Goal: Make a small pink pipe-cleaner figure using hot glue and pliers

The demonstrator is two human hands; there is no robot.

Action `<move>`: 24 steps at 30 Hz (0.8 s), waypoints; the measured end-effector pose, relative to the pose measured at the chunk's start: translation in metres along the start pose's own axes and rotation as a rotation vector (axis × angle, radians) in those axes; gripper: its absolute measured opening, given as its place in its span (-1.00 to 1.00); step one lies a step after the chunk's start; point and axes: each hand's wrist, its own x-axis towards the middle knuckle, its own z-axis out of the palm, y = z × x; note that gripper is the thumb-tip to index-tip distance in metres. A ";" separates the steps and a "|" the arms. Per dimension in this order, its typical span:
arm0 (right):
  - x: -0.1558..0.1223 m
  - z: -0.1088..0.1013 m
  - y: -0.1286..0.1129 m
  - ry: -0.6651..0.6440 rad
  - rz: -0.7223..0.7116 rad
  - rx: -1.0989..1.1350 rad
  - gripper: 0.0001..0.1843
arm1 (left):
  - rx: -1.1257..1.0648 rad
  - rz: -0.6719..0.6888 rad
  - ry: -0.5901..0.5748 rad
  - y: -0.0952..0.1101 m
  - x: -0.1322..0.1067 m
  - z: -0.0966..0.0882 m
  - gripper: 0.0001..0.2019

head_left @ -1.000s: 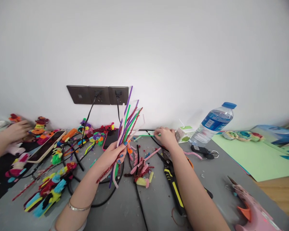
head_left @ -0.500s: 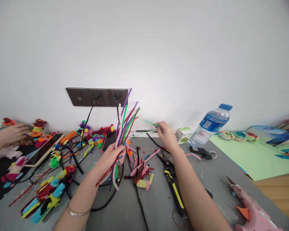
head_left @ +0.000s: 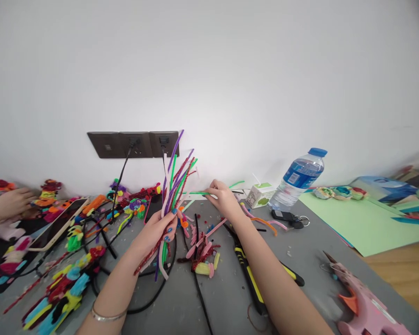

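Observation:
My left hand is closed round a bunch of pipe cleaners in purple, green, red and pink, held upright above the grey table. My right hand pinches one green pipe cleaner that lies level, its left end touching the bunch. Cut pink, red and yellow pipe-cleaner bits lie on the table between my forearms.
Yellow-handled cutters lie under my right forearm. A pink glue gun is at the front right; a water bottle, a small carton and keys stand behind. Another person's hand rests at far left near a phone.
My right hand lifted the green pipe cleaner off the table by the wall and carried it left, up to the bunch in my left hand. The view shifted slightly.

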 end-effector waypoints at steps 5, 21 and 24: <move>-0.006 -0.013 -0.009 0.163 0.020 0.038 -0.61 | -0.021 0.015 -0.005 0.005 -0.003 0.001 -0.76; -0.003 0.013 0.023 -0.128 0.519 -0.191 -0.80 | -0.063 0.023 -0.050 0.003 -0.002 -0.004 -0.73; -0.003 0.008 0.020 -0.099 0.503 -0.185 -0.81 | -0.050 0.029 -0.059 0.002 -0.001 -0.005 -0.69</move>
